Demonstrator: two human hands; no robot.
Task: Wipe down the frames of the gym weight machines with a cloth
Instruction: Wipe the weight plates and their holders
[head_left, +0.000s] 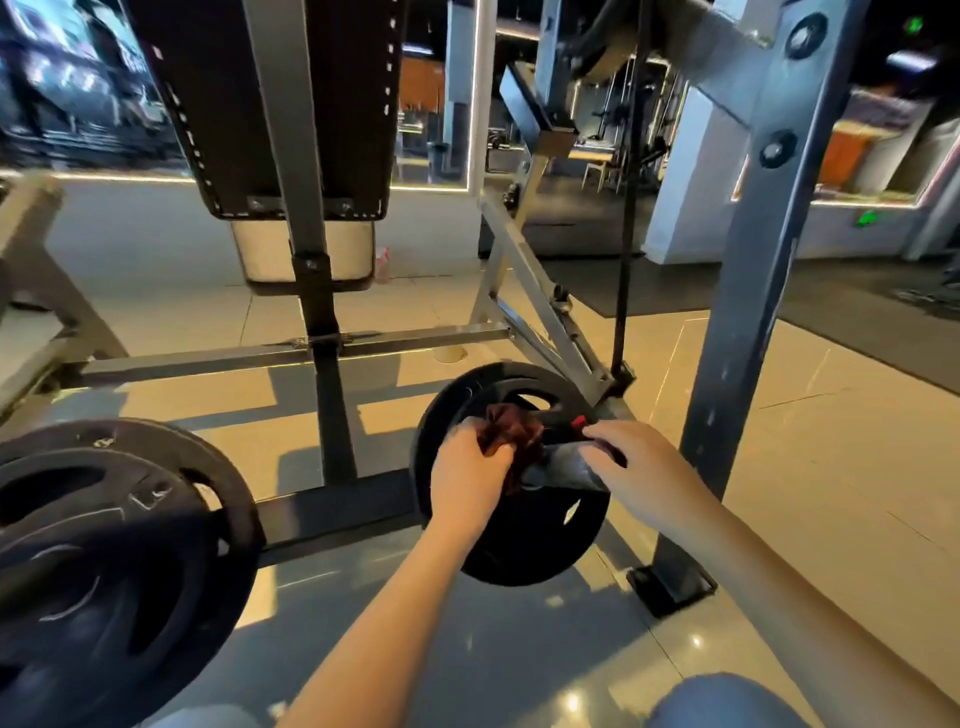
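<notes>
The left hand (470, 475) is closed around a bunched dark red cloth (511, 434), pressing it against the short grey peg (569, 467) of the machine frame that carries a black weight plate (511, 525). The right hand (636, 460) lies on the same peg just beside the cloth, fingers curled loosely over it; whether it truly grips cannot be told. A small red tab (578, 422) shows at its fingertips.

The plate hangs close to the floor, its lower rim just above the grey mat (395, 649), and its right rim stands near the tall grey upright (748, 322) whose base plate (672, 587) sits bolted on the tiles. Between plate and upright the gap is narrow (the right forearm fills most of it). To the left there is more room: open floor lies between this plate and the stacked black plates (109, 551) at the lower left edge, crossed by a low dark crossbar (332, 512) that runs into the central post (324, 332). Behind, a slanted brace (535, 312) and a thin black rod (623, 291) come down close to the plate's upper right rim. The padded backrest (270, 104) hangs well above the working spot. Beyond the upright, the tiled floor (831, 441) is open.

No containers can be made out.
</notes>
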